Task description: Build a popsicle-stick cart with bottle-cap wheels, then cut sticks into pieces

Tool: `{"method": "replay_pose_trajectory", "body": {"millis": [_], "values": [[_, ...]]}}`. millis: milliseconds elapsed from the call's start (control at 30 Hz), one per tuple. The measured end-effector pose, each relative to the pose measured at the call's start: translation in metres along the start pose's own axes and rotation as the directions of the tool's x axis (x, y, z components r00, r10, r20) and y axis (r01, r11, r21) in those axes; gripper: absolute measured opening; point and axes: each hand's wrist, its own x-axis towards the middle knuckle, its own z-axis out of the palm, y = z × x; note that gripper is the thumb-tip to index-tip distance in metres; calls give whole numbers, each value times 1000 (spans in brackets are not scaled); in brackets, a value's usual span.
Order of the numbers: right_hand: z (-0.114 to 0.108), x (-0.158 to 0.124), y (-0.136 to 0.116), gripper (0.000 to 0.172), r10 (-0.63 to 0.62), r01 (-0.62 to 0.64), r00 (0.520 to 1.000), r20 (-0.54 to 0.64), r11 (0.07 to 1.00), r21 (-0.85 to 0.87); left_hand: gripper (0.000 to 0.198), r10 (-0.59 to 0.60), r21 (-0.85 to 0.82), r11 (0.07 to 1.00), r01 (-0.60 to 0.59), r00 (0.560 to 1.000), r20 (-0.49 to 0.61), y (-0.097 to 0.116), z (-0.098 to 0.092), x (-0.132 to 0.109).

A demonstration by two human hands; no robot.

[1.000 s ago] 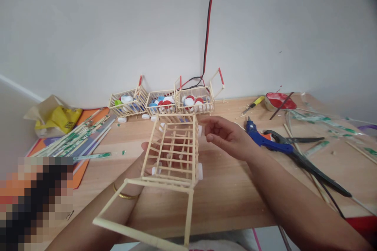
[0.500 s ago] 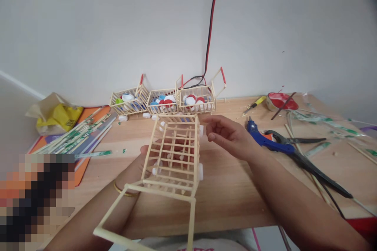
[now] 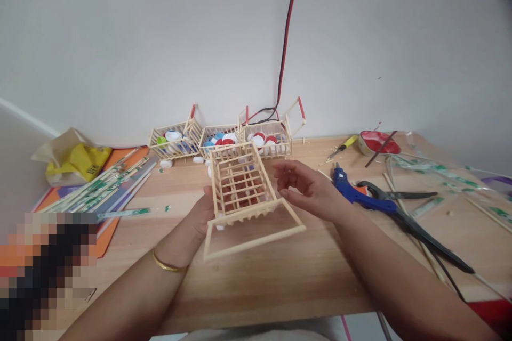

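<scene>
A miniature shopping cart (image 3: 245,214) made of thin wooden sticks is held up above the table, its handle frame towards me. White caps show as wheels at its left side. My left hand (image 3: 201,214), with a gold bangle on the wrist, supports the cart from beneath and the left; some of its fingers show through the slats. My right hand (image 3: 308,189) is just right of the cart, apart from it, fingers loosely curled and spread with nothing in them.
Three similar carts holding bottle caps (image 3: 258,140) stand by the wall. A blue glue gun (image 3: 360,196), black-handled pliers or cutters (image 3: 430,240), a yellow craft knife (image 3: 348,143) and a red bowl (image 3: 378,142) lie right. Sticks (image 3: 108,186) and a yellow bag (image 3: 82,162) are left.
The cart has turned and tilted in my left hand; its handle has swung up and to the right, away from me. My right hand has shifted slightly left and stays open.
</scene>
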Motion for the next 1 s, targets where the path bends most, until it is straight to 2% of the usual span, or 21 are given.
{"method": "replay_pose_trajectory", "body": {"millis": [100,167,433,533,633,733,900,1000], "values": [[0,0,-4,62,-31,36,998,53,996,-80,60,26,-36,999,-24,996,84,-2,-1,-1],[1,1,-8,68,-39,46,997,65,992,-114,65,46,-15,999,-45,996,78,-3,-1,-1],[7,5,-14,56,-79,80,997,12,977,-197,76,122,142,984,-110,989,-79,-8,8,4],[9,5,-10,62,-88,94,995,43,981,-169,72,137,133,983,-124,986,-92,-10,7,5],[10,5,-5,64,-81,83,997,19,983,-163,62,134,144,983,-117,984,-119,-12,6,6],[10,5,-1,59,-84,85,996,15,992,-95,58,144,180,976,-119,981,-133,-13,8,5],[10,6,5,55,-77,81,996,-37,991,107,67,224,245,949,-200,972,-73,-12,20,1],[8,6,9,49,-56,70,996,-75,977,204,61,266,257,937,-237,961,-83,-13,23,0]]}}
